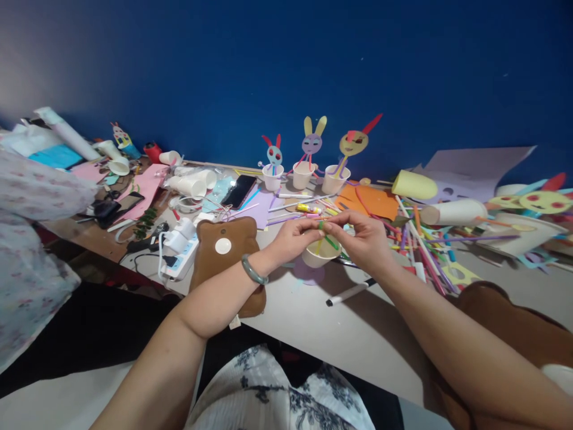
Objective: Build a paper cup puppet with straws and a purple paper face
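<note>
My left hand [292,242] and my right hand [366,240] meet above a white paper cup [319,258], fingertips pinched together. Between them they grip a green pipe cleaner [332,242], whose bent end hangs over the cup's mouth. Something yellow and thin stands inside the cup, partly hidden by my fingers. A pale purple paper disc [310,275] lies partly beneath the cup. In front of my right wrist rests a black-and-white marker [350,294].
Three paper cups with rabbit-faced figures stand by the wall, including a purple-faced rabbit [311,144]. Pipe cleaners [432,263] are heaped on the right. Left are a brown bear-shaped pad [226,254], a power strip [184,258] and a phone [239,192]. Another person's sleeve [40,185] shows far left.
</note>
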Demonstrator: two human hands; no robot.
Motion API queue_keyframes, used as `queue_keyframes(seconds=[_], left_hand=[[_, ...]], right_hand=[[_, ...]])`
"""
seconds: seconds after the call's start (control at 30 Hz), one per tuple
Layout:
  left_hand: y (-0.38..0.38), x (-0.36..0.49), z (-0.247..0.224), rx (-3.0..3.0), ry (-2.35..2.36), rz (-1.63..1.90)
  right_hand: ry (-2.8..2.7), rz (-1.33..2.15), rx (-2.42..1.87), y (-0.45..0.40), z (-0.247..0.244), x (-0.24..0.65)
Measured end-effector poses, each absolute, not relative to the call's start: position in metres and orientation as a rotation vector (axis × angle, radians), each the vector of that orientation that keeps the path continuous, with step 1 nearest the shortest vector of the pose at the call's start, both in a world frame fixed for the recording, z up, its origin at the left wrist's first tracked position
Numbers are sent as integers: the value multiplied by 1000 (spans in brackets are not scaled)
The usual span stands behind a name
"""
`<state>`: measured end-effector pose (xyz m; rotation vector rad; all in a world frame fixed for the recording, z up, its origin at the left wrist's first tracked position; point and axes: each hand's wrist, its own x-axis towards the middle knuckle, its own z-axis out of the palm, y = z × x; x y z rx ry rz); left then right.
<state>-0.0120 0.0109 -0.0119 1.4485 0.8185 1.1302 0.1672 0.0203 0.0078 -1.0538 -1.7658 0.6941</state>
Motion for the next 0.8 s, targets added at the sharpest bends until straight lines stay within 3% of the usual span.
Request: queue_keyframes(seconds=[0.53, 0.8], left_hand=[[18, -9, -21, 1355, 772, 1198], [33, -11, -31, 1061, 855, 1251]], right_hand=[[-1706, 644, -1054, 27, -2, 168], [-1809, 331, -1056, 30, 19, 168]])
